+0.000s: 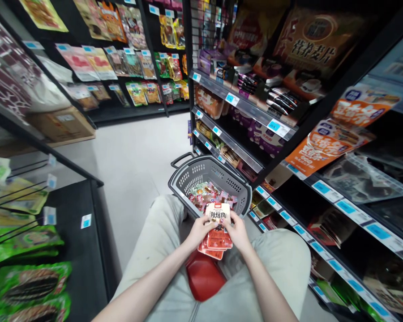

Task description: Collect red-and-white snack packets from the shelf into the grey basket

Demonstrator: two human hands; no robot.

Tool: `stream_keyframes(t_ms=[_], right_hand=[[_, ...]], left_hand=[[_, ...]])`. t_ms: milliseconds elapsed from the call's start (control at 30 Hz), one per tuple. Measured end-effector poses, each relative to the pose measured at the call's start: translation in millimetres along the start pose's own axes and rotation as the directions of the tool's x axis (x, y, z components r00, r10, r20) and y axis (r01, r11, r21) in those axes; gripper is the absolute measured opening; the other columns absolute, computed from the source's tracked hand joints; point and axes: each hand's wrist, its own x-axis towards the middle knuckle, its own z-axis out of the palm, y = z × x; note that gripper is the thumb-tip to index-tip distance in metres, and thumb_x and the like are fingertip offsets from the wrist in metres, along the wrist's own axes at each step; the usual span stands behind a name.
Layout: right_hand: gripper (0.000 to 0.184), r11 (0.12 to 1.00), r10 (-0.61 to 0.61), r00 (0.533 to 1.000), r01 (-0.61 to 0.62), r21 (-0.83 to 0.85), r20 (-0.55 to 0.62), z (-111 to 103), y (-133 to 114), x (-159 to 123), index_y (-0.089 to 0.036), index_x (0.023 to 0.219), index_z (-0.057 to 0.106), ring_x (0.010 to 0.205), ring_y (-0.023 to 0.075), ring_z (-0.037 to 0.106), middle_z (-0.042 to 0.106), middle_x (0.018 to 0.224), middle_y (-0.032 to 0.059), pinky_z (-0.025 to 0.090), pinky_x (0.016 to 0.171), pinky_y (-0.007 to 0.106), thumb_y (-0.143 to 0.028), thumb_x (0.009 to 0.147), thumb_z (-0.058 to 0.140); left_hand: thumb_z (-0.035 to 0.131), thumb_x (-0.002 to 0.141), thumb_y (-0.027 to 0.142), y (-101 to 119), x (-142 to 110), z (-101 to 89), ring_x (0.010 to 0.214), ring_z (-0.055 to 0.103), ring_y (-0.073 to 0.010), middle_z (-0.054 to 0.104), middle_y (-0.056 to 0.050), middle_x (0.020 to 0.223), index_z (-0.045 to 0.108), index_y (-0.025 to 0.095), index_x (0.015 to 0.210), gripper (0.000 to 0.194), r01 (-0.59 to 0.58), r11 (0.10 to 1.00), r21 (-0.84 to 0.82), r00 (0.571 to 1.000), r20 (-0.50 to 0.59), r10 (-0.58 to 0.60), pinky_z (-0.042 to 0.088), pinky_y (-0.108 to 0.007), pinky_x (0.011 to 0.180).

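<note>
Both my hands hold a small stack of red-and-white snack packets above my lap. My left hand grips the stack's left edge, thumb on the front. On the right edge, my right hand pinches it the same way. Dark Chinese characters stand on the cream upper part of the top packet; the lower part is red. Just beyond the packets is a grey plastic shopping basket with perforated walls. Several small pink, red and green snack packets lie inside it. The stack covers part of the basket's near rim.
A red stool shows between my legs. To the right rise shelves with price tags and orange snack boxes. On the left, a black rack carries green snack bags. A cardboard box sits farther back on the pale floor.
</note>
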Motion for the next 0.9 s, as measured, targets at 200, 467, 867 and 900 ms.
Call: stream_keyframes(t_ms=[200, 467, 867, 900], right_hand=[[0.030, 0.998, 0.057, 0.994, -0.056, -0.017, 0.088, -4, 6, 0, -0.016, 0.091, 0.057, 0.066, 0.0158, 0.055, 0.062, 0.075, 0.0011, 0.043, 0.063, 0.025, -0.028, 0.064, 0.058], [0.023, 0.987, 0.158, 0.987, -0.158, -0.025, 0.013, 0, 12, -1, -0.017, 0.084, 0.060, 0.064, 0.0176, 0.057, 0.064, 0.072, 0.0017, 0.044, 0.063, 0.028, -0.025, 0.062, 0.058], [0.028, 0.965, 0.161, 0.986, -0.166, 0.205, 0.039, -3, 16, 3, -0.014, 0.085, 0.058, 0.070, 0.0187, 0.058, 0.064, 0.083, 0.0059, 0.046, 0.064, 0.029, -0.027, 0.060, 0.062], [0.030, 0.964, 0.164, 0.986, -0.167, 0.208, 0.034, -3, 17, 3, -0.013, 0.086, 0.058, 0.070, 0.0186, 0.058, 0.064, 0.084, 0.0061, 0.046, 0.064, 0.029, -0.027, 0.060, 0.063]], left_hand=[[0.059, 0.063, 0.037, -2, 1, -2.4, 0.064, 0.053, -0.0149, 0.063, -0.005, 0.072, 0.063, 0.008, 0.079, 0.033, -0.035, 0.977, 0.208, 0.999, 0.030, 0.030, 0.039, -0.023, 0.060], [0.053, 0.067, 0.037, 2, -3, -2.1, 0.070, 0.056, -0.0179, 0.066, -0.003, 0.072, 0.067, 0.012, 0.079, 0.031, -0.056, 0.908, 0.416, 0.998, 0.018, 0.053, 0.039, -0.022, 0.061], [0.056, 0.063, 0.040, 4, 0, -1.9, 0.049, 0.039, -0.0079, 0.051, 0.002, 0.052, 0.061, 0.008, 0.064, 0.032, -0.020, 0.956, 0.293, 0.999, 0.046, 0.007, 0.030, -0.019, 0.048], [0.056, 0.063, 0.040, 4, -1, -2.0, 0.049, 0.038, -0.0075, 0.049, 0.002, 0.052, 0.060, 0.008, 0.064, 0.032, -0.020, 0.961, 0.277, 0.999, 0.051, 0.006, 0.029, -0.018, 0.048]])
